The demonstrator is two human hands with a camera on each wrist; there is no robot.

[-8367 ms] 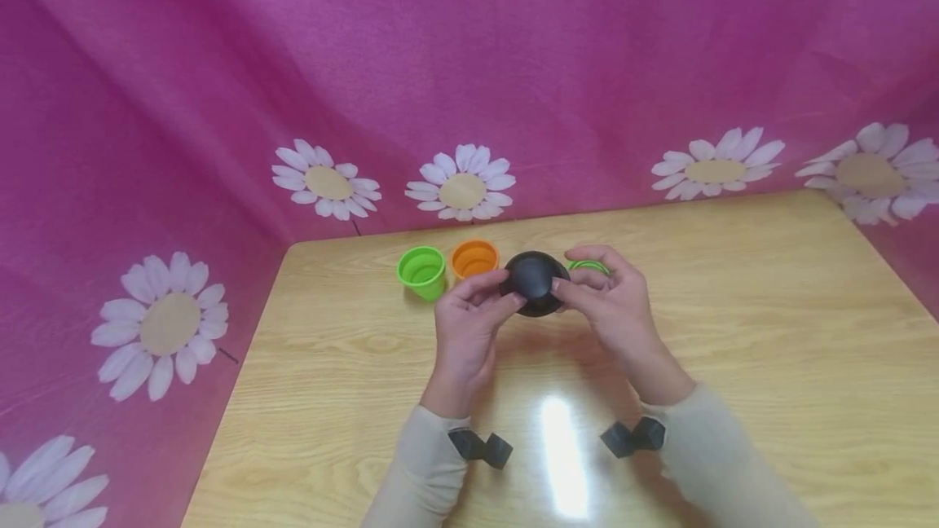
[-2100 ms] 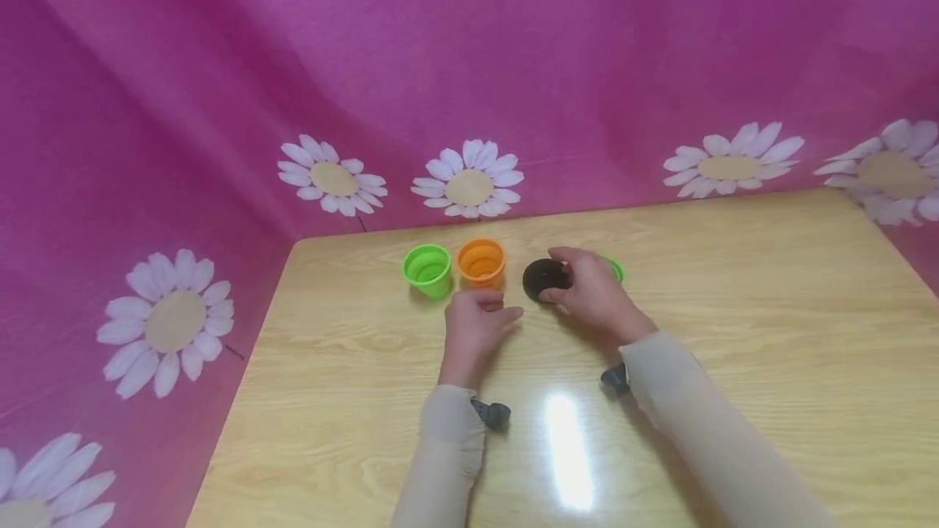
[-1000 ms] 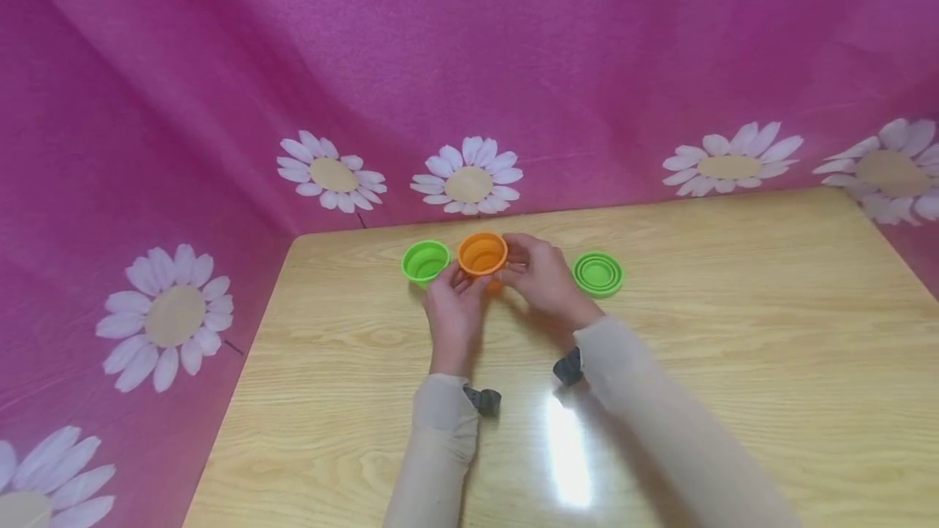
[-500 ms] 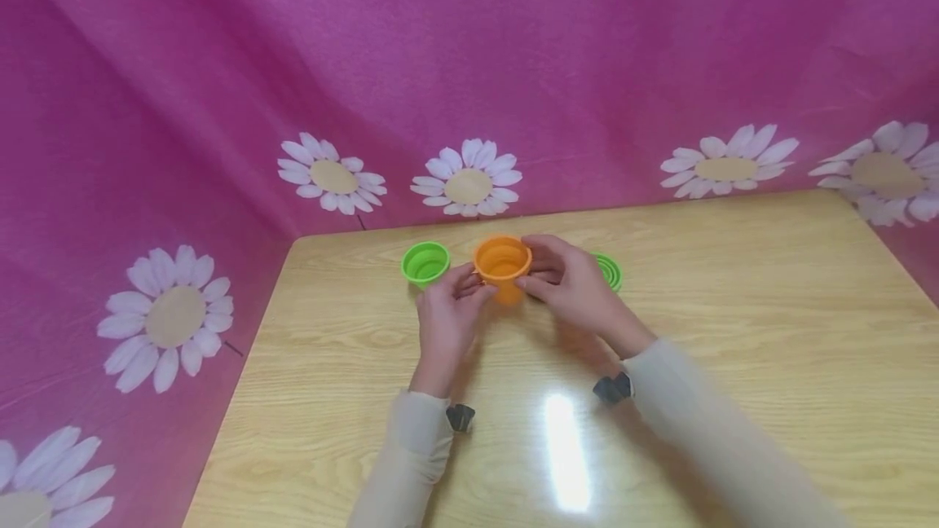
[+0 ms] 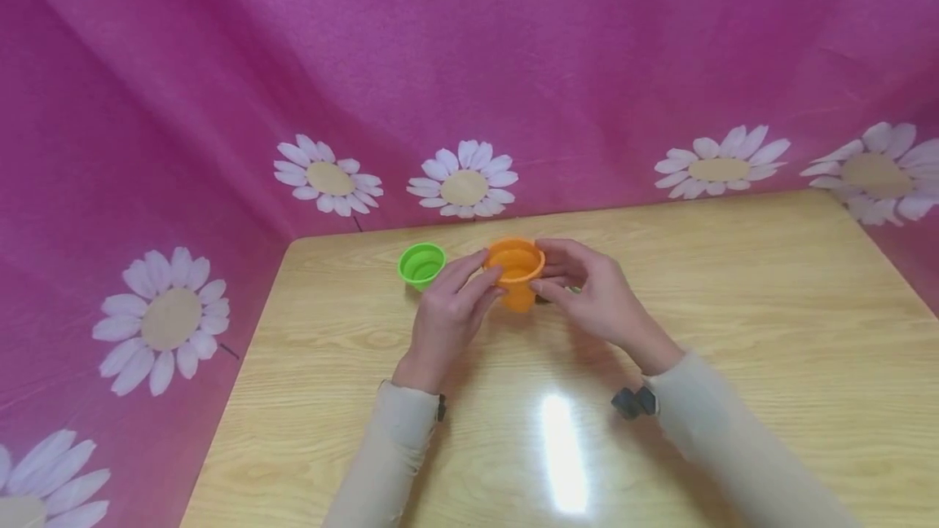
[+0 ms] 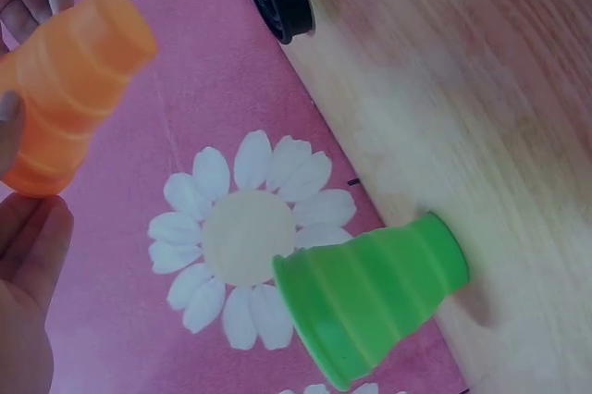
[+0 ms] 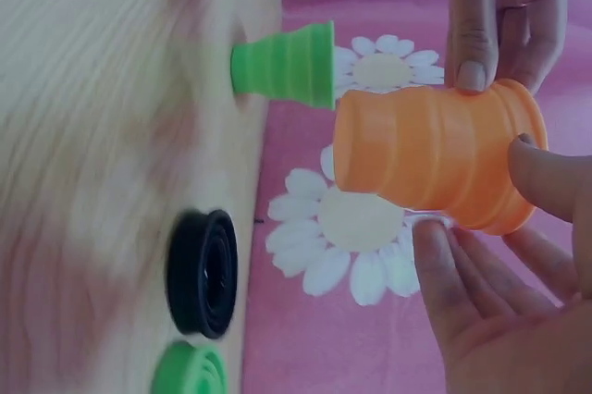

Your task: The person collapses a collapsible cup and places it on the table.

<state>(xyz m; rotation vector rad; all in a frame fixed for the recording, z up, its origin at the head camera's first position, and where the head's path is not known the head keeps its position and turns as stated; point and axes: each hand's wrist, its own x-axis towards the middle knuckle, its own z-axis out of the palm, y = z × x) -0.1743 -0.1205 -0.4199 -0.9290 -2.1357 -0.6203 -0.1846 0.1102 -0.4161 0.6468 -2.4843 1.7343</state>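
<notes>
An orange collapsible cup (image 5: 519,296), pulled out to its full stepped height, is held mouth up above the table between both hands. The left hand (image 5: 447,312) pinches it at the left side of the rim. From the right, the right hand (image 5: 601,296) grips its upper part, thumb in front and fingers behind. In the right wrist view the cup's ringed wall (image 7: 416,144) shows no lid. A green collapsible cup (image 5: 421,266), also extended, stands upright on the table to the left of the hands.
A black cup folded flat (image 7: 203,274) and a green folded one (image 7: 190,371) lie side by side on the wooden table (image 5: 734,308), mostly behind the right hand in the head view. A pink flowered cloth (image 5: 572,88) hangs at the back and left.
The right hand set the folded black cup down beside the folded green one. Both hands then took the orange cup, lifted it and brought it right and nearer.
</notes>
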